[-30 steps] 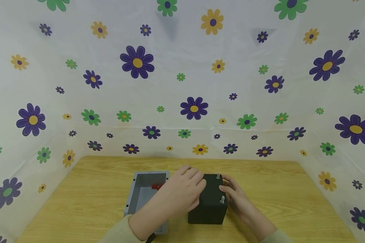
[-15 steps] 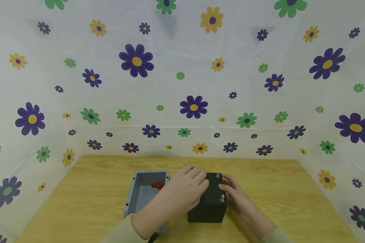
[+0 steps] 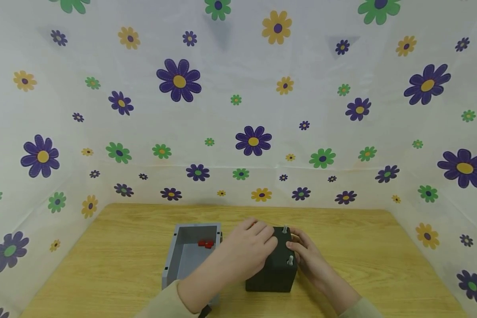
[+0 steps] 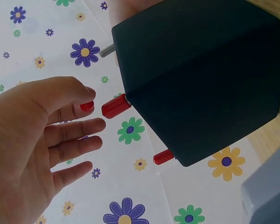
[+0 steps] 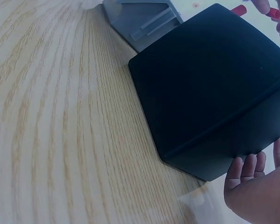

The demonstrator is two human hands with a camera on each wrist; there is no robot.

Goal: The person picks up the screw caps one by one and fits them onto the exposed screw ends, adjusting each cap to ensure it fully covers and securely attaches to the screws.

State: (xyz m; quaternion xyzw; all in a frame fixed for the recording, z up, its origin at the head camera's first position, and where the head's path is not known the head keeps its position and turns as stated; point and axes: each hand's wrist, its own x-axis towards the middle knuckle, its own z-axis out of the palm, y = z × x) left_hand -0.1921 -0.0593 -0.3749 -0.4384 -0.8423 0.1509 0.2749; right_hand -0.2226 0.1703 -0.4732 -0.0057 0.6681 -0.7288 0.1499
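Observation:
A black box (image 3: 280, 265) stands on the table with bare threaded posts (image 3: 290, 260) along the right of its top. In the left wrist view, red caps (image 4: 115, 106) sit over two other posts. My left hand (image 3: 248, 249) is above the left part of the box, hiding those caps in the head view. Between its thumb and index finger it pinches another small red cap (image 4: 87, 106), apart from the capped posts. With the thumb over the top edge and the fingers against the right side, my right hand (image 3: 312, 260) holds the box.
Left of the box is a grey open tray (image 3: 170, 265), its near right part behind my left forearm. Several red caps (image 3: 206, 243) lie inside it toward the far right. A flower-printed white sheet (image 3: 238, 110) hangs around the back and sides of the wooden table (image 3: 115, 256).
My left hand has shifted slightly right over the box, uncovering more of the red caps in the tray. The right hand and the box stay in place.

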